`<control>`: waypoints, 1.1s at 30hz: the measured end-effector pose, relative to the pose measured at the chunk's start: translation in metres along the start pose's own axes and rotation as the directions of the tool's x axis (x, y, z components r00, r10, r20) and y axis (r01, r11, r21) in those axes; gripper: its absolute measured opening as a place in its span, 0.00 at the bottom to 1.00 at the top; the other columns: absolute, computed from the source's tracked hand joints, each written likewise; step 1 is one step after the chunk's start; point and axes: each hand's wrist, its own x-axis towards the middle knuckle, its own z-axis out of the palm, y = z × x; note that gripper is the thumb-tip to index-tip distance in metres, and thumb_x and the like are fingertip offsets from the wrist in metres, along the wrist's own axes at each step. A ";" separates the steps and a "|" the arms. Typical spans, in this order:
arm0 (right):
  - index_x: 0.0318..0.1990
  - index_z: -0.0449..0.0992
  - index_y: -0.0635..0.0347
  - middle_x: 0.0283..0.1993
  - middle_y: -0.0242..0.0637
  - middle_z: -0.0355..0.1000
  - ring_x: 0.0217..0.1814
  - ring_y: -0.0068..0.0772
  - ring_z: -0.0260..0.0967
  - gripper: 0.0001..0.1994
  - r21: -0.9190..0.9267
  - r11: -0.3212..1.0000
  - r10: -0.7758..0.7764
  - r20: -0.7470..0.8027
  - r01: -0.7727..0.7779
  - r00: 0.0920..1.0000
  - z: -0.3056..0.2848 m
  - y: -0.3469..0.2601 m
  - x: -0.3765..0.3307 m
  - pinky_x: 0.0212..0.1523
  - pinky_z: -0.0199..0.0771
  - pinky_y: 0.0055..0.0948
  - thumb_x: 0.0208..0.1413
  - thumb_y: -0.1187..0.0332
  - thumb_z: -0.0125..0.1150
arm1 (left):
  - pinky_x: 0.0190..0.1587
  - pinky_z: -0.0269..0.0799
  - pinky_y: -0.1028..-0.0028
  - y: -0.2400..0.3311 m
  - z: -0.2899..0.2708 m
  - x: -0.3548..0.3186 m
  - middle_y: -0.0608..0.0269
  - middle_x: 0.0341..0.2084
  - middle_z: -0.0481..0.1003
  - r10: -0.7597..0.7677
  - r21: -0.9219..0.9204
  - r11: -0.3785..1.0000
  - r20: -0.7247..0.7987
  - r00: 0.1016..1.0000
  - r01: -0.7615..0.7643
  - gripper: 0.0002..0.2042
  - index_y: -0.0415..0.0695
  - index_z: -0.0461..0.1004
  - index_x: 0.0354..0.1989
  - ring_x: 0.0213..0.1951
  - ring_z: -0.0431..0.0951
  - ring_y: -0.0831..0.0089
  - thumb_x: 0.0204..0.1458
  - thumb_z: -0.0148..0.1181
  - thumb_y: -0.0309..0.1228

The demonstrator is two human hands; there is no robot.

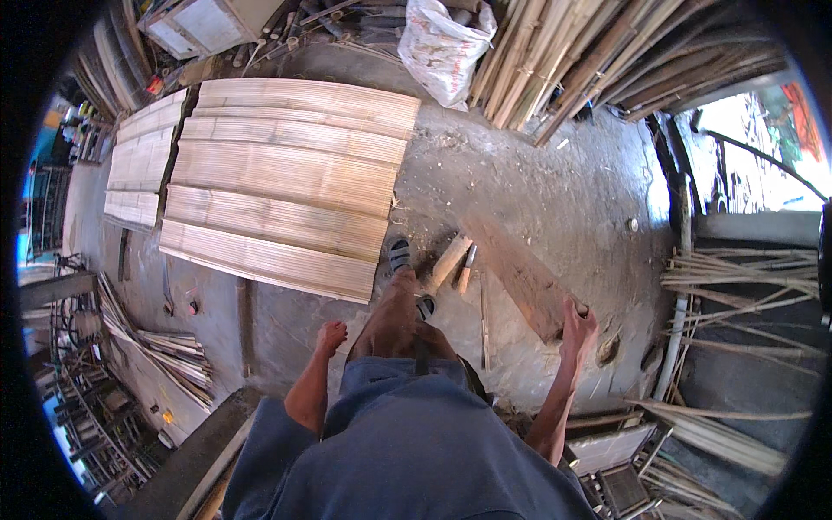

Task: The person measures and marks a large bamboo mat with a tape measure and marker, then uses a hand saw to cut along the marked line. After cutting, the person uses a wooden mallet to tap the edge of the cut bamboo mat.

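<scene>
My right hand (579, 322) is closed round the near end of a worn brown wooden plank (516, 277). The plank slants away to the far left, and its far end is blurred. My left hand (331, 335) hangs at my left side, fingers curled, with nothing visible in it. Left of the plank, a short bamboo piece (449, 263) lies on the floor by my sandalled feet. Beside it is a tool with a wooden handle and metal upper part (466, 270). A thin strip (484, 325) lies nearer to me.
A large flattened bamboo panel (286, 173) covers the floor ahead left, with a narrower panel (139, 160) beyond its left edge. Bamboo poles (563, 52) and a white sack (445, 52) stand at the back. Split bamboo bundles (160, 342) lie left; more poles (737, 277) are right.
</scene>
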 end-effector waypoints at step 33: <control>0.58 0.66 0.62 0.46 0.54 0.73 0.46 0.55 0.75 0.25 0.010 0.430 -0.437 0.877 0.903 0.198 0.341 -0.157 -0.053 0.43 0.77 0.46 0.55 0.62 0.62 | 0.57 0.72 0.63 0.277 0.027 0.108 0.57 0.55 0.72 0.565 -0.695 0.679 0.288 0.773 -0.237 0.32 0.44 0.65 0.63 0.56 0.73 0.65 0.55 0.59 0.50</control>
